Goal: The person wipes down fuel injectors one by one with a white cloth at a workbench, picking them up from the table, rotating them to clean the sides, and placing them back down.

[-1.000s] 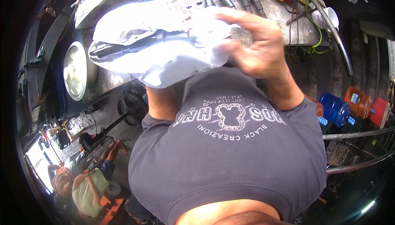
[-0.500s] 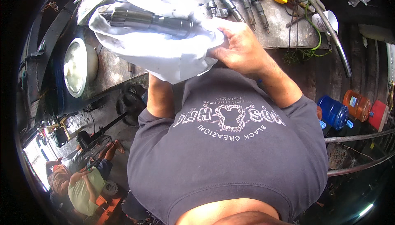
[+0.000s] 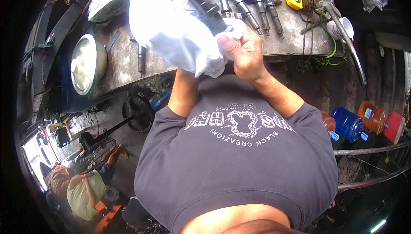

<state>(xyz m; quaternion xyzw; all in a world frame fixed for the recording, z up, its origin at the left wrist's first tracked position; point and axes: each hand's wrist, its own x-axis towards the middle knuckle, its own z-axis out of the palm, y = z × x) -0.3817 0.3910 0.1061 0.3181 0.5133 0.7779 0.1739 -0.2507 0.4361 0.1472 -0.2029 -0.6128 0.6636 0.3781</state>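
Observation:
A dark metal fuel injector (image 3: 200, 2) lies against a white cloth (image 3: 165, 35), tilted with its upper end toward the top edge of the picture. My right hand (image 3: 245, 49) pinches the cloth around the injector's lower end, thumb on top. The cloth drapes over my left hand and hides its fingers; only my left forearm (image 3: 185, 89) shows below it. Several more injectors (image 3: 260, 9) lie side by side on the worktable (image 3: 293, 32), just beyond my right hand. A single injector (image 3: 141, 58) rests near the table's front edge, left of the cloth.
A lidded pale pot (image 3: 87, 65) stands at the left. On the right are a yellow tape measure (image 3: 293, 0), a white cup (image 3: 344, 28) and a metal pipe (image 3: 353, 56) jutting past the table edge. Large water bottles (image 3: 349, 122) lie lower right. People sit at lower left.
The injector has swung from nearly level to a steep tilt, its far end rising. The cloth has bunched and shifted, uncovering more of the injector at the table's left.

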